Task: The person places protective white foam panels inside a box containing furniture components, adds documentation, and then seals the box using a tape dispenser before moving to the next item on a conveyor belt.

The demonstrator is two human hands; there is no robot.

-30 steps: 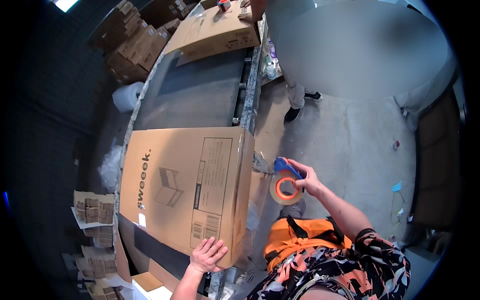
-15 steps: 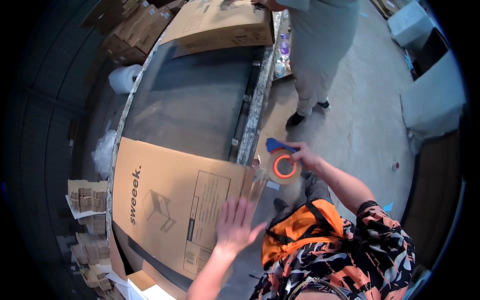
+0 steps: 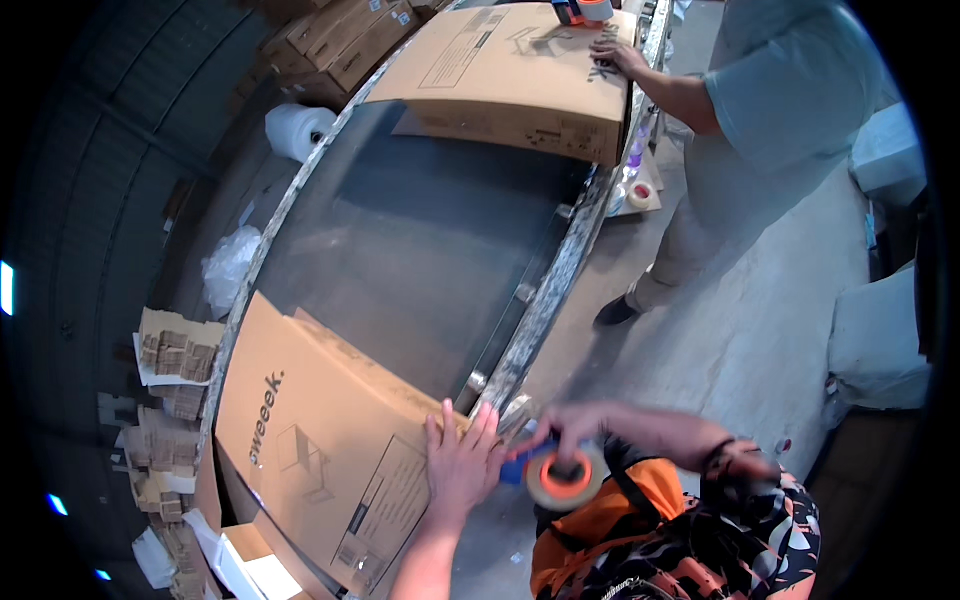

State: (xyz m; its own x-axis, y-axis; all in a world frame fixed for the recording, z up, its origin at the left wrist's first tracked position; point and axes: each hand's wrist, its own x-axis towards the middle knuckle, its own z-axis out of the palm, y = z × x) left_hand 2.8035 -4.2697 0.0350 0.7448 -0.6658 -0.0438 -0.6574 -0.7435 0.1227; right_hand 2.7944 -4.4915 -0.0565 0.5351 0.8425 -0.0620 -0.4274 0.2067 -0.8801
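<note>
A large brown cardboard box [image 3: 320, 420] with dark print and a line drawing lies on the conveyor belt in front of me. My left hand [image 3: 460, 468] rests flat on its right end, fingers apart and pointing away from me. Close to that same corner, my right hand [image 3: 578, 428] grips a tape dispenser [image 3: 565, 480] with a blue end and an orange ring inside a wide roll of tape. The dispenser's blue end is beside my left fingers; whether it touches the box I cannot tell. Motion blurs the right hand slightly.
Farther along the dark belt [image 3: 430, 230] lies another cardboard box [image 3: 510, 75], where a co-worker's hand [image 3: 620, 58] rests. The co-worker [image 3: 740, 180] stands right of the conveyor. Stacked cardboard pieces [image 3: 180, 345] and a plastic roll [image 3: 298, 132] are on the left.
My right hand has brought the tape dispenser down and toward the box's right end. My left hand has stayed on the box, now at its far right corner. The view has shifted.
</note>
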